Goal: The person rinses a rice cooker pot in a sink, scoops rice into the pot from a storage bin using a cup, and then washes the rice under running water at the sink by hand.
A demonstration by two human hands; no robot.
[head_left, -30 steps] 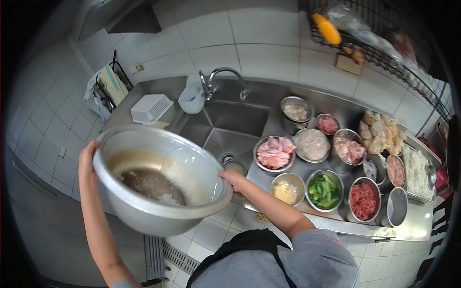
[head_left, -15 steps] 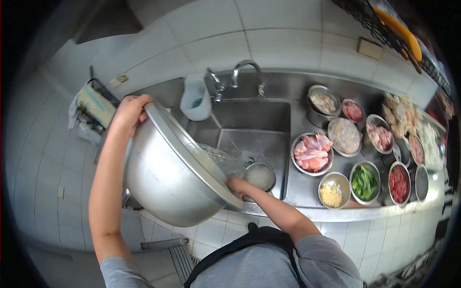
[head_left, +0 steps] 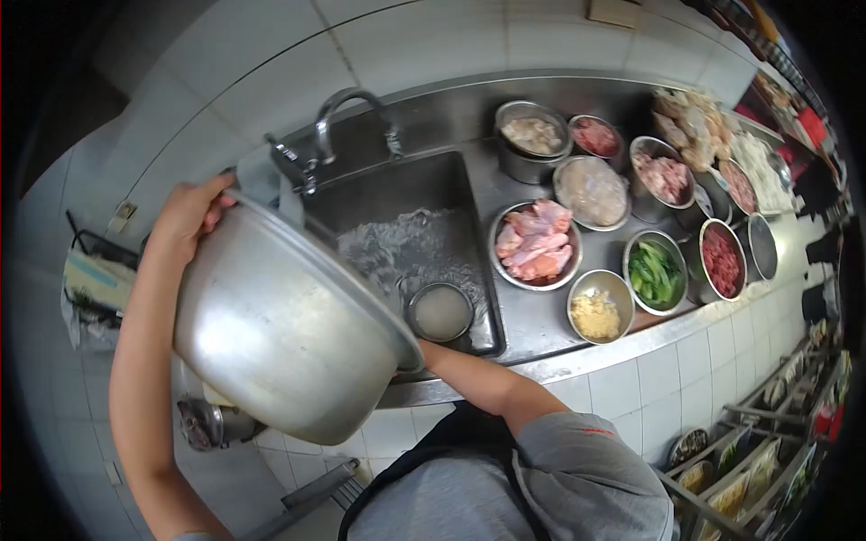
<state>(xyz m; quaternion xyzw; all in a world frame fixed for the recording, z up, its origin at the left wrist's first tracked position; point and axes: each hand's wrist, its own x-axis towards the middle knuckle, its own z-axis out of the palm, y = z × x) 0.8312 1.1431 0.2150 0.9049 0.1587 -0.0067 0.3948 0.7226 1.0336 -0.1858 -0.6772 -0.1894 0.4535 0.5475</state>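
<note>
A large metal basin (head_left: 280, 334) is tipped on its side over the left part of the sink (head_left: 451, 180), its opening turned toward the sink. At the basin's upper rim, my left hand (head_left: 191, 216) is closed, fingers wrapped over the edge. My right arm reaches to the lower rim, where the basin hides the fingers of my right hand (head_left: 424, 357). Foamy water (head_left: 397, 248) spreads over the sink floor. Near the sink's front edge sits a small round bowl (head_left: 441, 312) of cloudy liquid. The basin's inside is hidden.
Right of the sink stand bowls of raw meat (head_left: 535, 242), green vegetables (head_left: 656, 272) and chopped yellowish food (head_left: 595, 316), with several metal containers around them. A curved faucet (head_left: 352, 99) rises behind the sink. Racks with food trays (head_left: 740, 482) are at the lower right.
The basin has gone from nearly upright to steeply tipped, and its inside is out of view. Water has spread across the sink. The view has shifted toward the sink and right-hand counter.
</note>
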